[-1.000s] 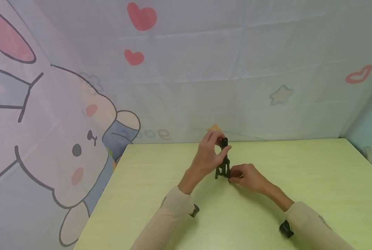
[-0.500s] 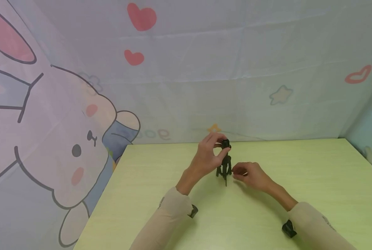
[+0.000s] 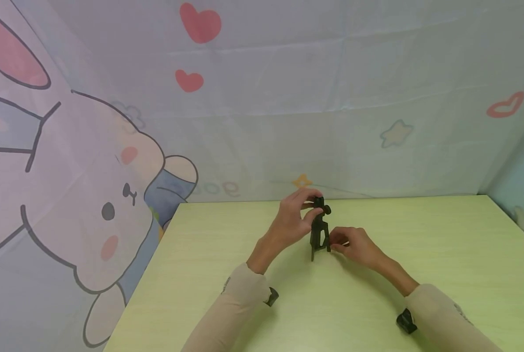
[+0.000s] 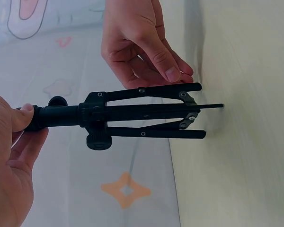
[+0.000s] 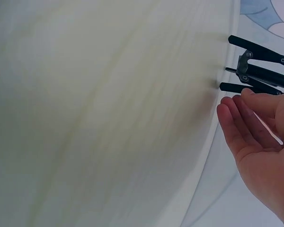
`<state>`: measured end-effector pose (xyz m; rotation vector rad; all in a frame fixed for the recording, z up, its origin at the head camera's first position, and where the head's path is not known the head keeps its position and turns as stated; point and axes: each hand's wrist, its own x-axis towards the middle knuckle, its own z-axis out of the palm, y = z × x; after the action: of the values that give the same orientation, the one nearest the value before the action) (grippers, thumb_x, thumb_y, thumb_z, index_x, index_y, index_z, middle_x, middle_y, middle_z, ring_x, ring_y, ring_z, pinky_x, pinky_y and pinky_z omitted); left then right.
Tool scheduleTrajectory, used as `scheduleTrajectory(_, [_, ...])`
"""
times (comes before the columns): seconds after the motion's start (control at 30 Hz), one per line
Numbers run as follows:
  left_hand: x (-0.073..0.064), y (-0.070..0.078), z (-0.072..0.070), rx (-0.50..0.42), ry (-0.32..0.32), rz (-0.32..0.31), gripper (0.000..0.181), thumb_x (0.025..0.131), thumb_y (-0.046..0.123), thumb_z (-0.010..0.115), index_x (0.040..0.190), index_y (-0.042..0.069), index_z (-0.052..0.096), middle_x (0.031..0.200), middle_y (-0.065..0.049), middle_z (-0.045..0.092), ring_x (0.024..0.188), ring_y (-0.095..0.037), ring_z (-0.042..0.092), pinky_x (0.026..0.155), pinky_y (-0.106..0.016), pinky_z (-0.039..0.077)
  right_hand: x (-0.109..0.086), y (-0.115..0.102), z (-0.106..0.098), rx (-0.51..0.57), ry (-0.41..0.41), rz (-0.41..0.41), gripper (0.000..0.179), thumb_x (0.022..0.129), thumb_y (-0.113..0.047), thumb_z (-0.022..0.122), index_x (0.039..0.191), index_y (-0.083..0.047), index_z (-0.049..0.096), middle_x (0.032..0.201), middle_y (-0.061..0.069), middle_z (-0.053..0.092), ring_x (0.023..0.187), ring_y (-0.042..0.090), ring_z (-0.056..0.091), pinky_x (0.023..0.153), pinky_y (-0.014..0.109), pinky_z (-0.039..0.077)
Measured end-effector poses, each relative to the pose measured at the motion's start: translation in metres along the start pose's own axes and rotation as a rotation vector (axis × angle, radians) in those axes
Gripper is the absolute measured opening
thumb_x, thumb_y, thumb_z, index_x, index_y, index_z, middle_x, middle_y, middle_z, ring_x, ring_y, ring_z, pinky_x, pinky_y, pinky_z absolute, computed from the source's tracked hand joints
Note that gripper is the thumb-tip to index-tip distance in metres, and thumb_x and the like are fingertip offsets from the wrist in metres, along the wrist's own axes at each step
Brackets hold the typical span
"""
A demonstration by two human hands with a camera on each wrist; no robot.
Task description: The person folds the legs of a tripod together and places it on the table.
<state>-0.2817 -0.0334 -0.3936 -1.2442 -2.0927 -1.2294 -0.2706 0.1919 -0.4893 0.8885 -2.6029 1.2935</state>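
Note:
A small black tripod (image 3: 318, 227) stands upright over the table, its legs folded close together and pointing down. My left hand (image 3: 290, 217) grips its top between thumb and fingers. In the left wrist view the tripod's (image 4: 137, 112) side knob, hinged braces and thin centre rod show. Beside the lower end of one leg is my right hand (image 3: 359, 248), fingers gently bent. From the right wrist, the thumb of that hand (image 5: 270, 156) lies against or very near the leg (image 5: 241, 88); contact is hard to tell. No finger visibly wraps round it.
The pale yellow-green table (image 3: 191, 254) reaches back to a printed cloth wall (image 3: 279, 146) close behind the tripod. At the left hangs cloth with a large rabbit (image 3: 86, 195). Black wrist mounts (image 3: 405, 321) stick out below both sleeves.
The tripod has turned about its upright axis and shifted slightly right; a knob now shows at its right. My right hand drew off the leg slightly and is close beside one again.

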Motion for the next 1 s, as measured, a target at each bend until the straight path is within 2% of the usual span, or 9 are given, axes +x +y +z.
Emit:
scheduleTrajectory(0.3, [0.0, 0.0005, 0.0003, -0.005, -0.026, -0.034, 0.03, 0.095, -0.008, 0.07, 0.123, -0.007, 0.06, 0.12, -0.016, 0.064, 0.109, -0.029, 0.068, 0.091, -0.018, 0.057, 0.0016, -0.001, 0.0002, -0.044, -0.016, 0.011, 0.014, 0.091, 0.007, 0.074, 0.09, -0.006, 0.073, 0.086, 0.002, 0.074, 0.085, 0.023, 0.075, 0.07, 0.03, 0.062])
scheduleTrajectory(1.0, [-0.0005, -0.0028, -0.0004, -0.033, -0.01, -0.075, 0.031, 0.095, -0.009, 0.069, 0.125, -0.004, 0.06, 0.122, -0.016, 0.064, 0.111, -0.028, 0.067, 0.092, -0.02, 0.057, 0.0075, -0.0022, 0.0046, -0.051, -0.019, 0.019, 0.016, 0.09, 0.006, 0.075, 0.085, -0.008, 0.072, 0.082, 0.001, 0.074, 0.081, 0.017, 0.074, 0.069, 0.029, 0.061])
